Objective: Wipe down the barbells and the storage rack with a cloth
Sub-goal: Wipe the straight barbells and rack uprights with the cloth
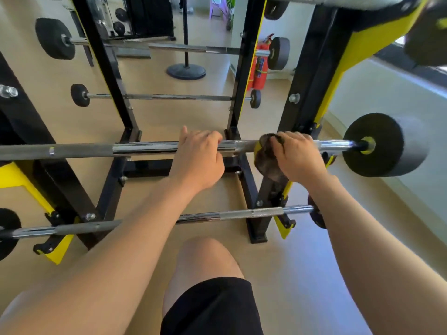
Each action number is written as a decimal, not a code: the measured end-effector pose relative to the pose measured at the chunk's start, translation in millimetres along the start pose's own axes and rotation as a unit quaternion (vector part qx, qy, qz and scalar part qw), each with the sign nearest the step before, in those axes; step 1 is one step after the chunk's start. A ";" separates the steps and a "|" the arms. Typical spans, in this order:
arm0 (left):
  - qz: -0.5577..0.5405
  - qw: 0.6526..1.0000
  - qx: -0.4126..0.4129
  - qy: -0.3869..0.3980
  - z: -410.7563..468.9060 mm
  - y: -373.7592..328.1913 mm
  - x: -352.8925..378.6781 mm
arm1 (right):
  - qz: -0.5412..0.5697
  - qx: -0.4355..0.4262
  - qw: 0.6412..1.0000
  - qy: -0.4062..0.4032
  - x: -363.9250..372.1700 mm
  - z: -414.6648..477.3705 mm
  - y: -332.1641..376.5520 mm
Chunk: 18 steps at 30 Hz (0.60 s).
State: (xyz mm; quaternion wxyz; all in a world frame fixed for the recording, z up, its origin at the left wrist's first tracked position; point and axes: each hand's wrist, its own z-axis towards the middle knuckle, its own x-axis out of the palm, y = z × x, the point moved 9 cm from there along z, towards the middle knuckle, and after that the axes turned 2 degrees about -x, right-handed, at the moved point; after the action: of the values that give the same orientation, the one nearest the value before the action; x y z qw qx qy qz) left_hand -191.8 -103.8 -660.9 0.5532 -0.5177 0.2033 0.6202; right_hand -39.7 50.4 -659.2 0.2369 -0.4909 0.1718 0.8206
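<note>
A smooth tan floor (pixel 290 274) runs through the room and catches soft daylight. A black pole stand (pixel 186 70) with a round base stands on it. Just right of the stand, red fire extinguishers (pixel 260 68) sit near a white wall (pixel 300 25). Farther back beyond the stand are a purple stool (pixel 217 8) and a green plant (pixel 231 3). Behind the stand to its left is a black weight machine (pixel 147 18).

Single head cam, wide-angle, facing fwd + down, close above rack (pixel 312 76)
</note>
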 end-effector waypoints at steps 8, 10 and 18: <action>0.125 0.976 0.084 0.156 42.1 -82.8 57.9 | 0.003 0.127 0.990 -0.055 13.3 -21.5 16.2; 0.132 0.978 0.080 0.143 53.2 -97.2 65.0 | 0.026 0.093 0.995 -0.022 -10.4 -32.6 11.8; 0.135 0.984 0.002 0.115 86.8 -118.6 95.0 | 0.370 0.491 0.731 -0.295 -78.6 -102.1 -142.4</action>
State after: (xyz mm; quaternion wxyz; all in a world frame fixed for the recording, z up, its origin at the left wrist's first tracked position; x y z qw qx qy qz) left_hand -107.7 49.3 -672.2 0.4386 -0.5523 0.3347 0.6250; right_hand 145.4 98.6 -643.4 0.1614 0.0628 0.6408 0.7479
